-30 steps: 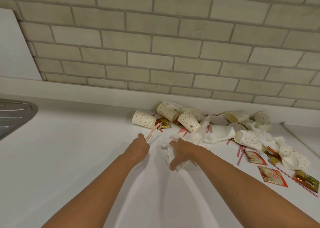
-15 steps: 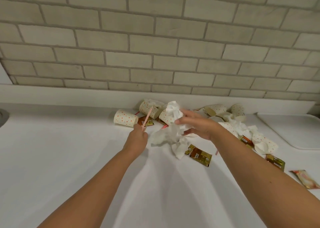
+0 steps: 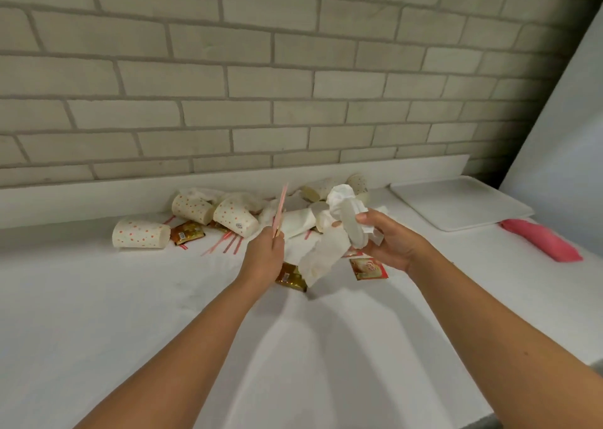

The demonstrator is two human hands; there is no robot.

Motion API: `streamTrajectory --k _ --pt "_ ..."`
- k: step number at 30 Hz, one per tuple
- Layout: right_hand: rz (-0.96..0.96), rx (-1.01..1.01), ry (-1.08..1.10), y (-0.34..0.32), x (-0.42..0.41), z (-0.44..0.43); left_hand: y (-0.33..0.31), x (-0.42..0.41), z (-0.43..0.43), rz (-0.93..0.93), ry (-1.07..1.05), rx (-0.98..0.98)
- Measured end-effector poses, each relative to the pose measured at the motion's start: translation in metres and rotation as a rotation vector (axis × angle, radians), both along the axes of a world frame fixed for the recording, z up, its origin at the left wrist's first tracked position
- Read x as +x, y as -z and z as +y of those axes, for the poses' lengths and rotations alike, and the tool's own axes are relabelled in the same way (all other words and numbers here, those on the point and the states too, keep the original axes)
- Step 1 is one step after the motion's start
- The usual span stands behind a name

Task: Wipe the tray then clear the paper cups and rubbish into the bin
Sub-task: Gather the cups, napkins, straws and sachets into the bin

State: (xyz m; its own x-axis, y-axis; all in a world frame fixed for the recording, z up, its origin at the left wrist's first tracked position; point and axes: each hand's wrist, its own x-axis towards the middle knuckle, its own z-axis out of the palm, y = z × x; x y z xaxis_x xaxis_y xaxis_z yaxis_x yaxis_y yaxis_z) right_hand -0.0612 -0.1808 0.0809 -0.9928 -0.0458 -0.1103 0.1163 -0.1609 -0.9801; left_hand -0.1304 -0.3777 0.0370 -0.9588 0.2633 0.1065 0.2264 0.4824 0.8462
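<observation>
My left hand (image 3: 263, 258) pinches a pink straw (image 3: 280, 208) that points upward. My right hand (image 3: 388, 244) grips a bunch of crumpled white tissue (image 3: 339, 232), lifted above the counter with a loose end hanging down. Behind the hands, several dotted paper cups (image 3: 140, 234) lie on their sides against the wall, mixed with tissues, straws (image 3: 225, 244) and sachets (image 3: 187, 232). A gold sachet (image 3: 292, 278) and a red sachet (image 3: 368, 268) lie under my hands. The white tray (image 3: 456, 203) sits at the far right.
A pink cloth (image 3: 538, 239) lies on the white counter (image 3: 98, 298) just right of the tray. A brick wall (image 3: 228, 85) with a white upstand runs along the back. A white panel (image 3: 567, 118) stands at the right end.
My right hand lifted the tissue bunch off the counter and carried it up and to the right. The view swung right, bringing the tray and pink cloth in. My left hand kept the straw.
</observation>
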Motion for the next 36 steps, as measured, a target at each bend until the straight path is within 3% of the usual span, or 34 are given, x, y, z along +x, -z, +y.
streamTrajectory --k 6,12,17,22,31,36 --pt "-0.013 0.025 0.147 0.003 0.062 0.065 -0.002 0.037 0.077 -0.071 0.162 0.025" --pt "-0.058 0.147 0.219 0.013 0.119 0.126 0.006 0.082 0.159 -0.516 0.397 0.167" --pt "-0.076 0.125 0.334 0.024 0.178 0.180 0.014 0.137 0.226 -0.697 0.639 0.210" --pt "-0.096 0.107 0.437 0.035 0.238 0.228 0.027 0.187 0.290 -0.817 0.695 0.217" --pt "-0.275 0.151 0.552 0.076 0.333 0.286 0.066 0.277 0.363 -1.051 0.883 -0.046" --pt "-0.454 0.185 0.724 0.133 0.371 0.306 0.119 0.302 0.384 -1.151 0.767 -0.213"
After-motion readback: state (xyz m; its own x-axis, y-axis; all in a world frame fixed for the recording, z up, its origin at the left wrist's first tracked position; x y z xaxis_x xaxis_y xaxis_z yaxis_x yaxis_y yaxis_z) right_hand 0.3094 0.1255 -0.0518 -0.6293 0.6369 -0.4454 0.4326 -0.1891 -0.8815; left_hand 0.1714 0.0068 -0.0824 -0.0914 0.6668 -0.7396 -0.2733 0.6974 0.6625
